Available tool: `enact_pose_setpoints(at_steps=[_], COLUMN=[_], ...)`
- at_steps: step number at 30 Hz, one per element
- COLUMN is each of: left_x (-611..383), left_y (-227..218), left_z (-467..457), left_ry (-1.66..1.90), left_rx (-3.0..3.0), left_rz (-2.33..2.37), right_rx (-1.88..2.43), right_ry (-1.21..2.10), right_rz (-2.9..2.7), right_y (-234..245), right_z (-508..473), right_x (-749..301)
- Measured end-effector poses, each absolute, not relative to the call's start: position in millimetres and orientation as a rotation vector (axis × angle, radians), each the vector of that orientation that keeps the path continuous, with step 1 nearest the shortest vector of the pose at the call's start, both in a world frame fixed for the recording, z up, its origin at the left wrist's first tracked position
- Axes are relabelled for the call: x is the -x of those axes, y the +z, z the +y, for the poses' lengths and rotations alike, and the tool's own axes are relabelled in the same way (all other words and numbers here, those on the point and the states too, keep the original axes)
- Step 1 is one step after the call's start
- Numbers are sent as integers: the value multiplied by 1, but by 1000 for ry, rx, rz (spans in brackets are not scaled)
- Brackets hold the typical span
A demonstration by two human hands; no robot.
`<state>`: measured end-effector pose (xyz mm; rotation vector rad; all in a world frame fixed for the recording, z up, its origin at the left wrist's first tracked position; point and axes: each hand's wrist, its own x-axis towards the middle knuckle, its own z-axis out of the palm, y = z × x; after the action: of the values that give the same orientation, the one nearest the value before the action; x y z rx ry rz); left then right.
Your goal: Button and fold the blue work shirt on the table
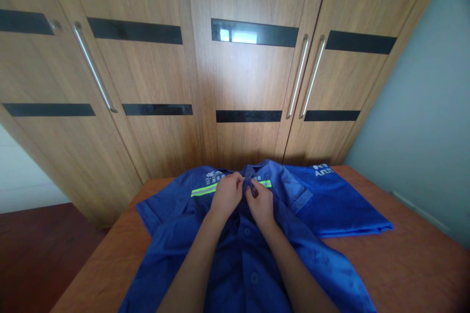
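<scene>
A blue short-sleeved work shirt (176, 239) lies front up, its collar toward the wardrobe. Across its chest runs a yellow-green and grey reflective strip (203, 190), with white lettering above it. My left hand (228, 194) pinches the front placket near the collar. Close beside it, my right hand (260, 204) grips the same placket with thumb and fingers. Whether a button sits between the fingertips is too small to tell. Lower on the placket, a button (247, 231) and another button (254, 278) show.
A folded blue garment (330, 205) with white lettering lies at the right, partly under the shirt's sleeve. Both rest on a reddish-brown wooden table (121, 239). Behind stands a wooden wardrobe (242, 78) with metal handles. A pale wall (418, 122) borders the right side.
</scene>
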<state>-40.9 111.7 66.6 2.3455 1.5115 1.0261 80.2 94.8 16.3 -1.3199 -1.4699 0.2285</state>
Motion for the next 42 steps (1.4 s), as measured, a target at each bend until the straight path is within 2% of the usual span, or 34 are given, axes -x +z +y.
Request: enact_pose_setpoints(at_steps=[12, 20, 30, 42], left_x=[43, 39, 41, 42], left_y=[71, 68, 71, 71], left_z=[112, 110, 109, 109], left_ry=[993, 982, 954, 959], left_rx=[-2349, -2348, -2329, -2274], left_rz=[1381, 1522, 1531, 1489], right_rx=[1390, 1366, 1166, 1298], right_ry=[204, 180, 519, 307], right_rz=[-1561, -1588, -1601, -1571], right_y=[20, 24, 24, 15], right_z=[94, 88, 83, 87], right_x=[-82, -75, -81, -80])
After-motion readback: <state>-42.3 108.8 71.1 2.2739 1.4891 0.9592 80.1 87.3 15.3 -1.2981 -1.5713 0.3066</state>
